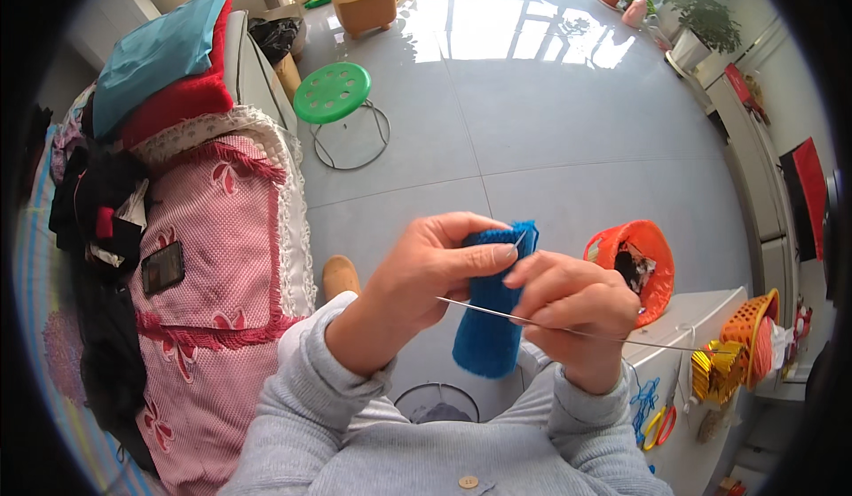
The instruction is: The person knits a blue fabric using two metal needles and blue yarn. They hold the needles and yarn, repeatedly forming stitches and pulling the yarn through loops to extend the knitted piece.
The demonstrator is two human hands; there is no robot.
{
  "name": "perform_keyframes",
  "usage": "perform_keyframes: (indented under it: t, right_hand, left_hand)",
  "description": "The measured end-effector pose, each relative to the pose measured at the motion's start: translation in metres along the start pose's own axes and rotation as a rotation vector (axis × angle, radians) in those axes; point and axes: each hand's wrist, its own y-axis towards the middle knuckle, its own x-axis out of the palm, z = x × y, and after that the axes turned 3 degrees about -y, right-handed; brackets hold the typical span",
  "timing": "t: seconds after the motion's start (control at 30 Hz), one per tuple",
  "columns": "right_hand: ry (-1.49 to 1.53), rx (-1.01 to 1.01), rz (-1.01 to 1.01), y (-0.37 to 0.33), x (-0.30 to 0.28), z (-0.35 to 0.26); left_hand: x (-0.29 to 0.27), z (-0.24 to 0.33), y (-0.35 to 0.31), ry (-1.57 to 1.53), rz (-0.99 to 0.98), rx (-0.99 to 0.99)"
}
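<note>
A blue knitted piece hangs in front of my lap, its upper edge pinched between the thumb and fingers of my left hand. By the left thumb, a short length of a thin metal needle shows at the top of the knitting. My right hand is closed just right of the piece, fingertips close to its edge. A long knitting needle runs from beside my left fingers across my right hand and out to the right. The right fingers hide part of their grip.
On the left, a sofa with a pink cover bears a phone and cushions. A green stool stands ahead. At right are an orange basket and a white table with scissors and blue yarn.
</note>
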Motion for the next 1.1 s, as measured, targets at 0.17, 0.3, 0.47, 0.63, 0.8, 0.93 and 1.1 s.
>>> perform_keyframes:
  t: [0.17, 0.3, 0.47, 0.63, 0.8, 0.93, 1.1]
  right_hand:
    - [0.04, 0.009, 0.158, -0.015, -0.015, 0.032]
    - [-0.101, 0.139, 0.187, -0.026, -0.018, 0.038]
    - [-0.014, 0.246, 0.227, -0.029, -0.02, 0.037]
    - [0.021, 0.228, 0.199, -0.027, -0.016, 0.042]
    - [0.027, 0.198, 0.21, -0.028, -0.012, 0.042]
    - [-0.003, 0.195, 0.221, -0.03, -0.011, 0.037]
    - [-0.019, 0.2, 0.226, -0.03, -0.01, 0.034]
  left_hand:
    - [-0.015, 0.009, 0.013, -0.042, 0.092, -0.146]
    - [-0.019, 0.01, 0.023, -0.127, 0.126, -0.165]
    - [-0.022, 0.01, 0.026, -0.123, 0.214, -0.198]
    - [-0.027, 0.007, 0.027, -0.086, 0.192, -0.195]
    - [-0.025, 0.003, 0.025, -0.089, 0.154, -0.179]
    - [-0.021, 0.002, 0.021, -0.117, 0.147, -0.185]
    - [-0.022, 0.001, 0.02, -0.133, 0.134, -0.178]
